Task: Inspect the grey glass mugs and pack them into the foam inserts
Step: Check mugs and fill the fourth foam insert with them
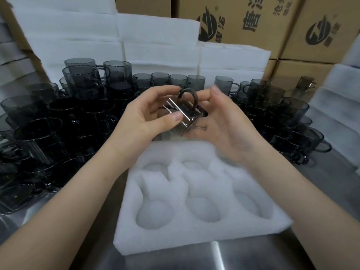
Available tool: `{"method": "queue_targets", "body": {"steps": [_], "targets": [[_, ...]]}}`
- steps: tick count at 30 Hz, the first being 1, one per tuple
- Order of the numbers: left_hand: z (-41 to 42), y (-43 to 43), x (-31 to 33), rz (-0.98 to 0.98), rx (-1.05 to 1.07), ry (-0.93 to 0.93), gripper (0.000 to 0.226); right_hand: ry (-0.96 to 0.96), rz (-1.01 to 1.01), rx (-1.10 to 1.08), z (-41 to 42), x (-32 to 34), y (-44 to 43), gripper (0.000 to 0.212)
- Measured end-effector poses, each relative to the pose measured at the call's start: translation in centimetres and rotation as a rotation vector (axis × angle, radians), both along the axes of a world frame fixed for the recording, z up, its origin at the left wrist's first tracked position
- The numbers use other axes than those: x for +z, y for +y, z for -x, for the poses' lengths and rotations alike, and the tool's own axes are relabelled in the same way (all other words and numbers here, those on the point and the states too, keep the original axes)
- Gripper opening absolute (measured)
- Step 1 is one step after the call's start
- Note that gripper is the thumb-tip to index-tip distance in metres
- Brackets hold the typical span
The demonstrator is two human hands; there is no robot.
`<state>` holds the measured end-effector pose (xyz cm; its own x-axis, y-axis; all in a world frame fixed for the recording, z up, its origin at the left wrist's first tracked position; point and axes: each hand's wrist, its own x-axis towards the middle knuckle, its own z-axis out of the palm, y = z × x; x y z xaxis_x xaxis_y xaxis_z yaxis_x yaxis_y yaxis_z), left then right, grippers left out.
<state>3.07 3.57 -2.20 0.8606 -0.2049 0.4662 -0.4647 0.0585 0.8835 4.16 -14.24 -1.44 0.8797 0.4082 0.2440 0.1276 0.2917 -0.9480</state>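
Note:
A grey glass mug (181,114) is held in the air between both hands, lying on its side with its dark handle pointing up. My left hand (144,117) grips the mug's body from the left, thumb across the glass. From the right, my right hand (224,121) cups it, fingers curled behind the handle. Below the hands lies a white foam insert (196,230) on the steel table, its several mug-shaped pockets holding nothing.
Many grey glass mugs (58,121) crowd the table at left, some stacked, and more mugs (282,114) stand at right. White foam sheets (159,43) are piled behind them. Printed cardboard boxes (272,26) line the back. More foam (339,106) is stacked at the right edge.

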Motion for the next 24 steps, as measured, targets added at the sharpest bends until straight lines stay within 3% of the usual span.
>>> {"method": "queue_targets", "body": {"steps": [3, 7, 11, 19, 24], "targets": [[0.3, 1.2, 0.8, -0.092, -0.075, 0.005, 0.052, 0.002, -0.003, -0.015, 0.0, 0.1, -0.2, 0.035], [0.9, 3.3, 2.4, -0.283, -0.142, 0.026, 0.064, -0.006, 0.117, -0.199, -0.4, -0.1, -0.4, 0.025], [2.0, 3.8, 1.8, -0.506, -0.185, 0.047, 0.067, -0.052, 0.216, -0.206, -0.3, -0.2, -0.1, 0.021], [2.7, 4.7, 1.5, -0.570, -0.215, 0.095, 0.061, -0.056, 0.247, -0.183, -0.2, -0.3, 0.0, 0.021], [3.0, 4.0, 1.4, -0.787, -0.138, -0.014, 0.062, -0.058, 0.260, -0.177, -0.2, -0.4, 0.0, 0.020]]}}
